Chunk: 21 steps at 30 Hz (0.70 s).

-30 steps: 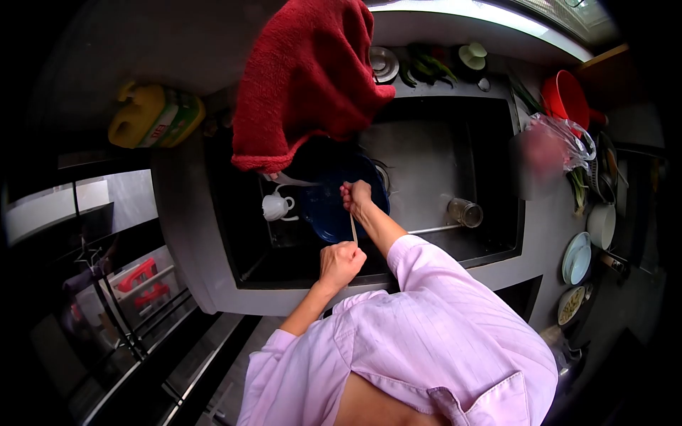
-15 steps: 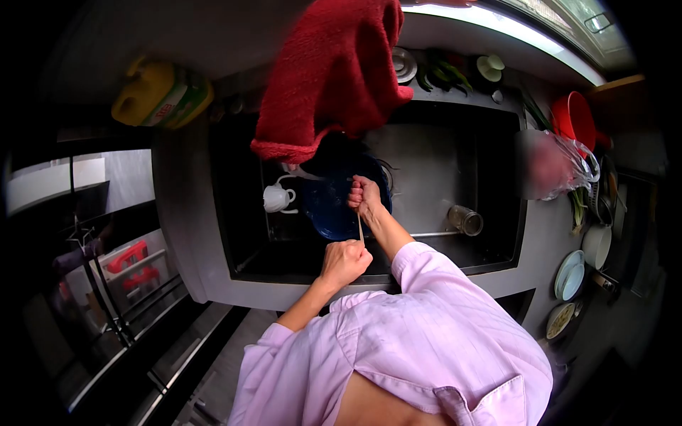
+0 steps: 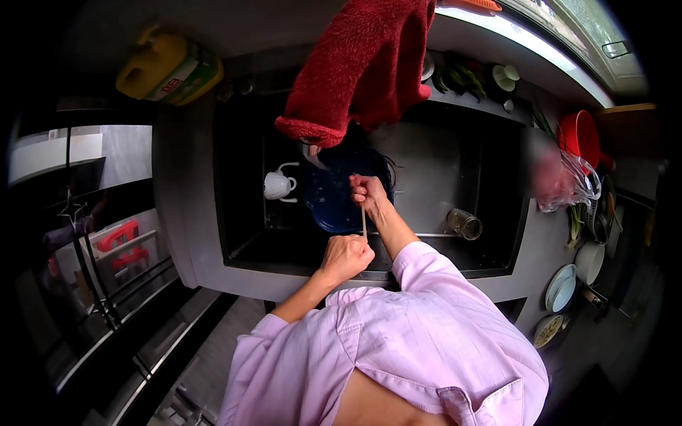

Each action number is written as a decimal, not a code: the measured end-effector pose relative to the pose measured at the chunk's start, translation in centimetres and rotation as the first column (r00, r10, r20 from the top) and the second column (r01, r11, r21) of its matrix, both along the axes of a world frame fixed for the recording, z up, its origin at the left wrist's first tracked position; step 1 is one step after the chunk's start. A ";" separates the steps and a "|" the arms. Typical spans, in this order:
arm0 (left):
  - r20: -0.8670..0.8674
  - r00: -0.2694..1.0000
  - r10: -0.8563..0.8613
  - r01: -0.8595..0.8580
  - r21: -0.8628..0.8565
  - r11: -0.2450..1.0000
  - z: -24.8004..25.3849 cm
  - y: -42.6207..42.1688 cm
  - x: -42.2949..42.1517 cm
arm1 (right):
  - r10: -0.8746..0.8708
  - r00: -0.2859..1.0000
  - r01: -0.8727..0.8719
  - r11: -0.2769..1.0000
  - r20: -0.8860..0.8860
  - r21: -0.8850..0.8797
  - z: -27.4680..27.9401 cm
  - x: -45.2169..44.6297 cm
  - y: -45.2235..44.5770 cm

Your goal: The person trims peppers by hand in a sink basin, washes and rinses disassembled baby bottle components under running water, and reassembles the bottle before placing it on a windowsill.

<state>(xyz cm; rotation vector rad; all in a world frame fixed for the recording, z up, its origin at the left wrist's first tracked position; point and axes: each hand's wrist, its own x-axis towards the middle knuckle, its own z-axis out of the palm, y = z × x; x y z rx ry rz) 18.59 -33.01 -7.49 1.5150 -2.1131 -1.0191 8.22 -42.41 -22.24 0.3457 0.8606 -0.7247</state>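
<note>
A thin pale stick (image 3: 364,221), much like a chopstick, runs between my two fists over the near side of a sink. My left hand (image 3: 346,257) is closed around its lower end, close to the sink's front edge. Farther in, my right hand (image 3: 367,192) grips the upper part with curled fingers, above a dark blue basin (image 3: 334,202). Both ends of the stick are hidden in my fists. A white cup (image 3: 277,185) lies in the sink left of the basin.
A red towel (image 3: 355,64) hangs over the sink's far side. A glass jar (image 3: 464,224) lies at the sink's right. On the counter are a yellow jug (image 3: 167,71), a red bowl (image 3: 579,138), a plastic bag (image 3: 561,177) and several dishes.
The view has shifted slightly, so the towel appears farther right. My right hand has its fingers a little looser around the stick; both hands stay almost in place.
</note>
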 end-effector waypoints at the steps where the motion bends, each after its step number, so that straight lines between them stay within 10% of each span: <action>1: -0.001 1.000 0.000 0.000 0.000 1.000 0.0 0.0 0.0 | -0.001 1.000 0.001 1.000 0.006 -0.024 0.0 0.0 0.0; 21: 0.039 0.999 0.035 -0.035 0.019 0.999 -0.9 -0.2 -0.1 | 0.010 0.947 -0.041 0.995 -0.321 -0.089 0.9 0.6 0.6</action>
